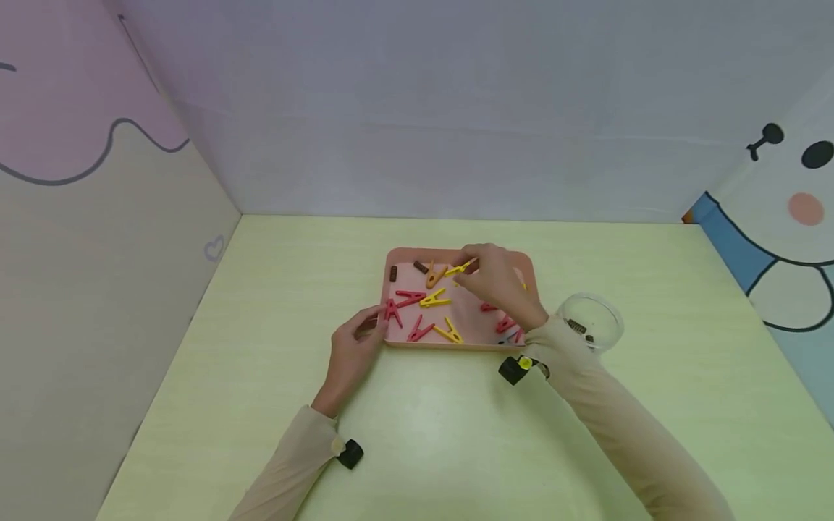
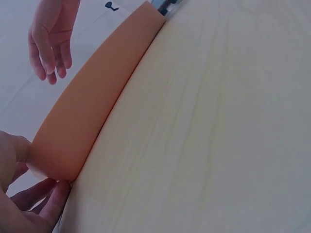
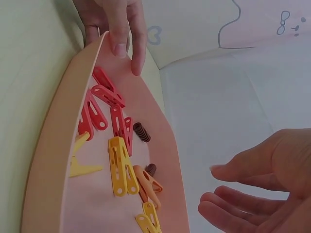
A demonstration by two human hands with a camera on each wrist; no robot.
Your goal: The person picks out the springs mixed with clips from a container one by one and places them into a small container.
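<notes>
A pink-orange tray [image 1: 456, 346] holds several red, yellow and orange plastic clothespins, among them a red one [image 3: 87, 116], a yellow one [image 3: 119, 165] and an orange one [image 3: 149, 187]. Two small dark coiled pieces [image 3: 141, 132] lie by its far wall. My left hand [image 1: 352, 354] grips the tray's left end, fingers over the rim in the right wrist view. Above the tray's far side is my right hand [image 1: 496, 278], near a yellow clothespin [image 1: 459, 268]. In the right wrist view its thumb and fingers are spread, with nothing between them.
Right of the tray stands a clear round container [image 1: 606, 322] with dark coiled pieces inside, partly behind my right sleeve [image 1: 580, 362]. The pale wooden tabletop [image 1: 417, 434] meets an upright pale panel [image 1: 417, 145] at the back.
</notes>
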